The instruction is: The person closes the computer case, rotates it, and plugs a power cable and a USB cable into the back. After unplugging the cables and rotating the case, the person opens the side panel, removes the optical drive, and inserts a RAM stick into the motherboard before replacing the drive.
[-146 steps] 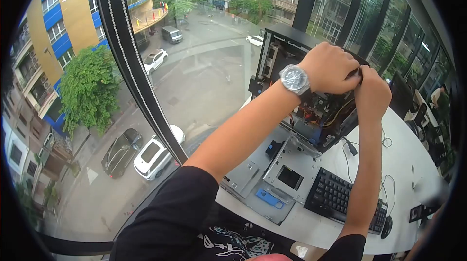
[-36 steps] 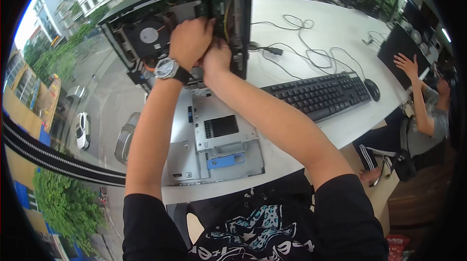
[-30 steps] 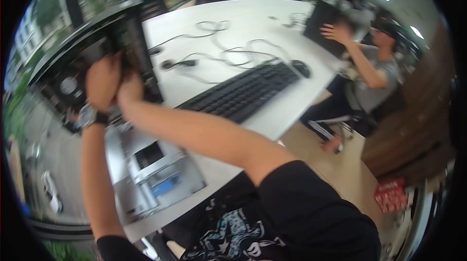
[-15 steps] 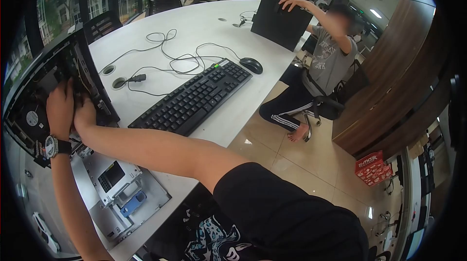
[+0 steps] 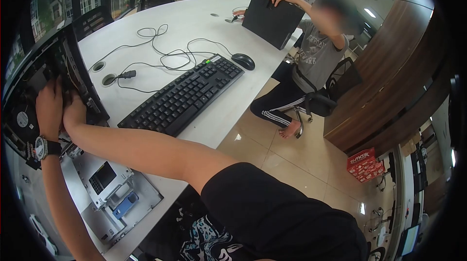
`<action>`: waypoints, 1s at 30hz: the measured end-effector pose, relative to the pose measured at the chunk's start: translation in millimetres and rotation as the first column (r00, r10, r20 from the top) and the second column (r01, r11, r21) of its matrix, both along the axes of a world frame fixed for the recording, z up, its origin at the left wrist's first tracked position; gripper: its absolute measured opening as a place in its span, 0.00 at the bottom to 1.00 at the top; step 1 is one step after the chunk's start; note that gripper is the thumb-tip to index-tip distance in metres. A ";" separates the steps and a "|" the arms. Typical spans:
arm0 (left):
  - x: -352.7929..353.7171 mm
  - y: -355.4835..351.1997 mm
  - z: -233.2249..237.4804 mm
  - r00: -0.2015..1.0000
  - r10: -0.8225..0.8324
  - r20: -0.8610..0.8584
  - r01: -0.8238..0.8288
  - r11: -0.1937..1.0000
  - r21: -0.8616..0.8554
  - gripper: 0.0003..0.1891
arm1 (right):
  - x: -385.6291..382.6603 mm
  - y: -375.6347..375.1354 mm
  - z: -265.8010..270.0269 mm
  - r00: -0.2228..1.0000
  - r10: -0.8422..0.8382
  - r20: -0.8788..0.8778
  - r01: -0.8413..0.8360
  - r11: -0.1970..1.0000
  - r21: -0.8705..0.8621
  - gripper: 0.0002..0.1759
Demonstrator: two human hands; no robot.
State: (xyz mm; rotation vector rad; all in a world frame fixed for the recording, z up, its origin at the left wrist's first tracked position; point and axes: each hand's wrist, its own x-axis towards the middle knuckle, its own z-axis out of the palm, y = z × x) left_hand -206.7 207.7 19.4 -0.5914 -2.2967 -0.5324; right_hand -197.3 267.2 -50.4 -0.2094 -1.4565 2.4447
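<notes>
An opened black desktop computer case stands tilted up at the left table edge, its inside facing me. My left hand, a watch on its wrist, reaches in with its fingers bent together. Close beside it is my right hand, fingers curled inward and mostly hidden. Both hands are closed at the same spot inside the case; what they grip is too hidden to make out. A round fan hub shows left of my left hand. Below my wrists lies a silver metal chassis part with a drive cage and a blue latch.
A black keyboard and mouse lie on the white table, with loose cables behind. Across the table, a seated person steadies a black computer case. A red bag stands on the floor.
The whole view has shifted slightly left as my head turned. My hands stay inside the case in nearly the same pose. Another hand now shows behind the seated person's case.
</notes>
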 end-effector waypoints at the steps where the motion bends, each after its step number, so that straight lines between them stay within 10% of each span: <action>1: -2.1 -1.0 -0.4 1.000 0.006 0.016 -0.005 1.000 -0.003 0.18 | -9.3 -4.2 -8.2 0.997 -0.070 -0.043 0.072 0.996 0.048 0.24; 30: 20.6 13.3 8.1 0.995 0.096 0.024 -0.097 0.995 0.020 0.16 | 6.4 12.6 -1.7 0.999 0.041 0.029 -0.043 0.997 0.062 0.27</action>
